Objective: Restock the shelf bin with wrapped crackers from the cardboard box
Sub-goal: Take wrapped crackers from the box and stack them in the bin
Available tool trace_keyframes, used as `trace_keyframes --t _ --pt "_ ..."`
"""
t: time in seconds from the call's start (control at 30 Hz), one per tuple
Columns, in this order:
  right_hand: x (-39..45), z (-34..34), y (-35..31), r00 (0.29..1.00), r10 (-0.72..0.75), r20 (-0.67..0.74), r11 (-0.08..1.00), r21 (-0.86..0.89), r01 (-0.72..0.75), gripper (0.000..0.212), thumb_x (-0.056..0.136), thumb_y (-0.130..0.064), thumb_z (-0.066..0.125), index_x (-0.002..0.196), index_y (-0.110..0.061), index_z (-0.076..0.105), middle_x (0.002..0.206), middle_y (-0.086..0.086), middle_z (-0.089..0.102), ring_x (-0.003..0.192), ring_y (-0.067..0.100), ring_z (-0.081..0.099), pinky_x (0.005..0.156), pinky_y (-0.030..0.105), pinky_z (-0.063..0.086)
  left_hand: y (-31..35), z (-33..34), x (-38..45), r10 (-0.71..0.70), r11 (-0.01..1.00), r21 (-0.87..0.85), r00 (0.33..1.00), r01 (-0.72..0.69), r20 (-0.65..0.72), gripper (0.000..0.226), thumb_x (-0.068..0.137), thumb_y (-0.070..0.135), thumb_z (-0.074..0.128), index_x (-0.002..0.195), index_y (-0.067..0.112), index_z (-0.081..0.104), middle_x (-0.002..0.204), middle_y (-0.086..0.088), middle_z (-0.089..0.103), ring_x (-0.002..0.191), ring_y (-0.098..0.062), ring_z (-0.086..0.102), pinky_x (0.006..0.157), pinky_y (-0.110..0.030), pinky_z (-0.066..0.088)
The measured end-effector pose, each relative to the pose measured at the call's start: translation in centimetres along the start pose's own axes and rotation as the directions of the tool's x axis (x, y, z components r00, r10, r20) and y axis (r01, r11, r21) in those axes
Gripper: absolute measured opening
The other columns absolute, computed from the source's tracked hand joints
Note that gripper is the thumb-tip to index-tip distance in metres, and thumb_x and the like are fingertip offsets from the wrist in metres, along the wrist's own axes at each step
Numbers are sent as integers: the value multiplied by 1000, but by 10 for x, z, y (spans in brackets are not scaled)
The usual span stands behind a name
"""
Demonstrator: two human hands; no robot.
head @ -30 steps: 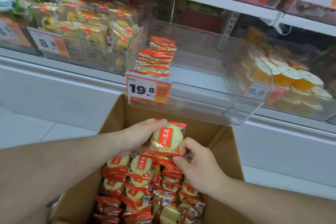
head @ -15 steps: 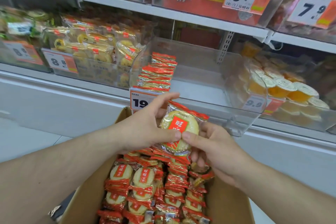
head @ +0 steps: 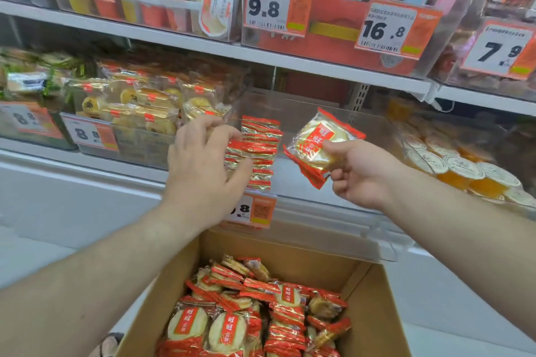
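1. The shelf bin [head: 333,211], clear plastic, holds only one row of crackers [head: 255,151] along its left side; most of its floor is bare.
2. The cardboard box [head: 374,313] below stays well stocked.
3. Both hands have risen from the box to the bin within the last second.
4. The left hand [head: 203,165], fingers spread, steadies the standing row.
5. The right hand [head: 362,174] pinches a wrapped cracker [head: 319,145] just beside the row, so placement looks imminent.
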State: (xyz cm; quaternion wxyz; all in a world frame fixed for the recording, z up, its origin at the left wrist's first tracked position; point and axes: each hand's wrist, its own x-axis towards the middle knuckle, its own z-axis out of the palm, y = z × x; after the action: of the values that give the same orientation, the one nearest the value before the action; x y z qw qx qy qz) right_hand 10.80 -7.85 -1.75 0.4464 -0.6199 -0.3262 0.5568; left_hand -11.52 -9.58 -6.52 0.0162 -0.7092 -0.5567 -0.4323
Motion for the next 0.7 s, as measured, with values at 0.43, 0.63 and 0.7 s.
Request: trace_keyframes --t 0.43,0.63,0.7 --pt "172 20 -8 974 -138 -181 872 -489 32 31 84 -16 77 109 -8 60 96 8 62 71 15 52 58 27 49 -4 27 0 -97 993 -67 994 100 47 39 89 31 58 126 20 49 136 7 39 129 -12 31 98 -30 34" --pt "183 27 2 928 -232 -293 847 -530 44 41 78 -22 82 107 -2 63 84 9 63 75 19 65 82 42 60 -5 26 0 -110 985 -132 994 111 13 35 83 35 51 116 25 46 120 18 34 117 -3 32 92 -24 29" --pt "182 31 5 897 -260 -357 838 -544 27 46 73 -26 86 107 -3 65 93 11 68 83 26 70 77 41 61 -4 27 -1 -110 986 -124 994 111 13 36 81 36 49 115 26 45 118 19 33 115 0 29 90 -23 29"
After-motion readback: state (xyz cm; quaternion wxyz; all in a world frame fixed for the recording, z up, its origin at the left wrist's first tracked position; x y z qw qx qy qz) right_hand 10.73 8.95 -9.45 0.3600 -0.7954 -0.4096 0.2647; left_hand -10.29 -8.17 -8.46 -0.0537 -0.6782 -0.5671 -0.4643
